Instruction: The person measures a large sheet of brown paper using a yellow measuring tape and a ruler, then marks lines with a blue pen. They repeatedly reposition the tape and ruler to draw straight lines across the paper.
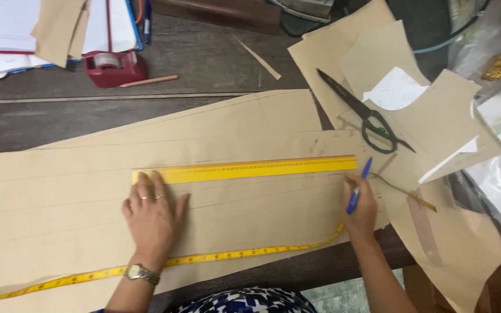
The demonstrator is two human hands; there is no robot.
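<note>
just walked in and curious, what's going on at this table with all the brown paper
A person is marking a big sheet of brown paper on a wooden table. The left hand lies flat, fingertips pressing the end of a yellow ruler. The right hand holds a blue pen near the ruler's other end. A yellow tape measure runs along the near edge; scissors lie on paper pieces to the right.

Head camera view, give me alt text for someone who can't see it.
A person's left hand presses a long yellow ruler flat on brown pattern paper, while the right hand holds a blue pen at the ruler's right end. A yellow tape measure curves along the near edge; black scissors lie beyond.
</note>
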